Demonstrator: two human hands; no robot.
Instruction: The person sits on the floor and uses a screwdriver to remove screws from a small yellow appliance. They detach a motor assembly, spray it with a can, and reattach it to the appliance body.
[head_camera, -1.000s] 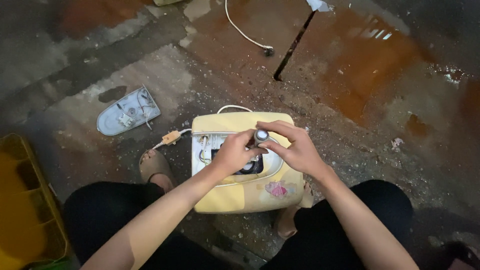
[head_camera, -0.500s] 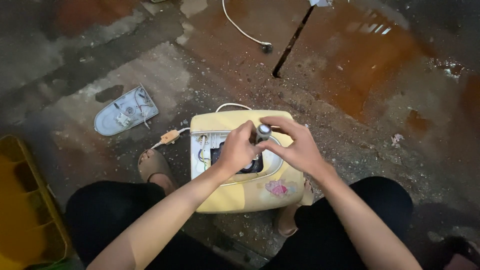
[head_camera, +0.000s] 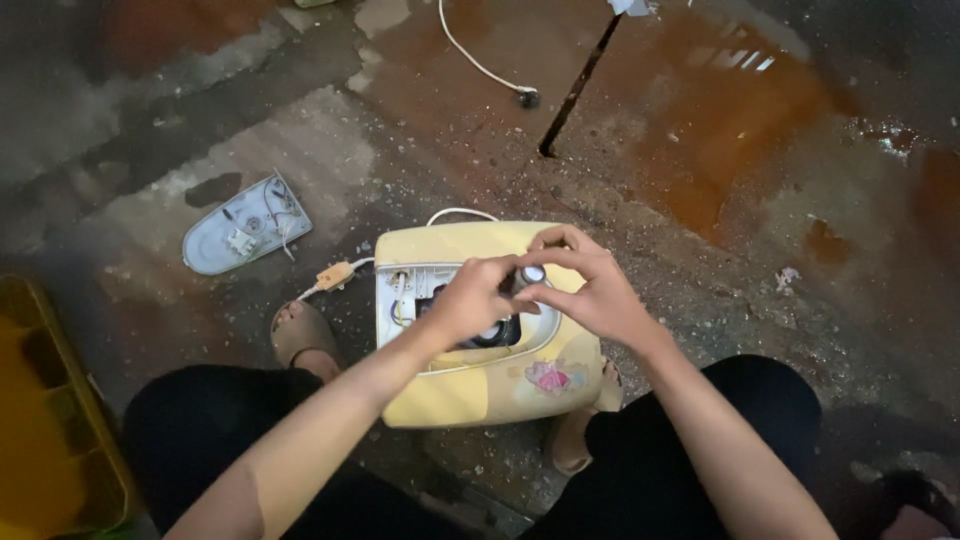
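Both hands are staying at frame centre over the yellow casing (head_camera: 470, 385). The left hand (head_camera: 470, 300) and right hand (head_camera: 590, 290) are still pinching a small grey cylinder (head_camera: 528, 277), barely shifted, so the work on it is continuing.

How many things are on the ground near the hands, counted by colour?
Yellow: 2, the appliance housing under the left hand and right hand, and the crate
Grey: 1, the removed cover plate
White: 1, the loose cable
Silver: 1, the small cylindrical part between the fingers
Total: 5
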